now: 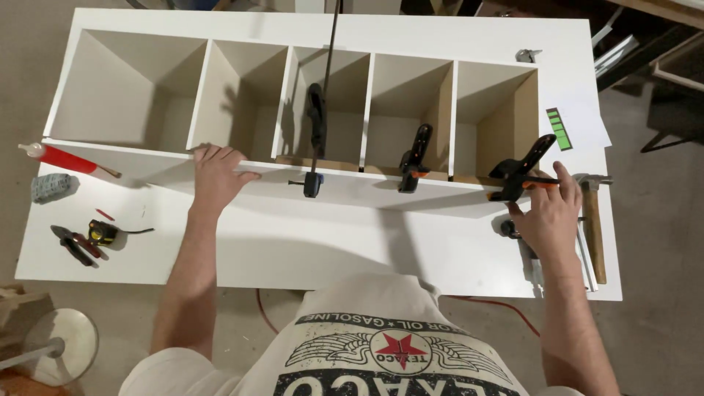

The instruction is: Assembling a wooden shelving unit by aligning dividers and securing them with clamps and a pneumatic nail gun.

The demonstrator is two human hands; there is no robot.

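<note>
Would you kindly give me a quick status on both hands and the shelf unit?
Left hand flat on shelf unit front edge. Right hand at orange-black spring clamp. Hammer lies just right.

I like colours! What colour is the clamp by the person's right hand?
The spring clamp at the right hand is black with orange tips, seen in the head view.

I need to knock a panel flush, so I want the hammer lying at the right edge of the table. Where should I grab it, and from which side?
Grip the hammer on the lower half of its wooden handle, coming from above and from the near table edge. It lies flat, head pointing away, handle end toward the person. The right hand and the orange-and-black spring clamp crowd the head end, so probably the near end is freer.
</note>
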